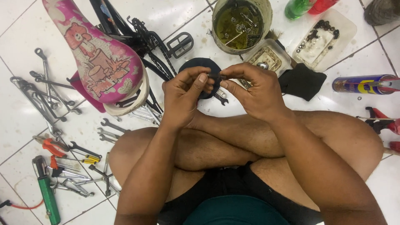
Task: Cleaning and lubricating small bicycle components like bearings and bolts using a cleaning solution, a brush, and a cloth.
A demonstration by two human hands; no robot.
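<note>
I sit cross-legged on a white tiled floor. My left hand (183, 93) and my right hand (254, 91) meet above my knees, and both pinch a small dark metal part (215, 76) between fingertips. Whether it is a bolt or an axle piece I cannot tell. Directly beyond the hands lies a round black piece (199, 66), partly hidden by my fingers. A small spanner (221, 96) lies on the floor below the hands.
A pink patterned bicycle saddle (96, 54) and black frame with pedal (180, 43) lie at left. Several spanners and pliers (62, 125) are spread on the floor. A bucket of dirty oil (239, 23), two plastic trays (325, 39), a black rag (302, 81) and a spray can (362, 84) stand beyond.
</note>
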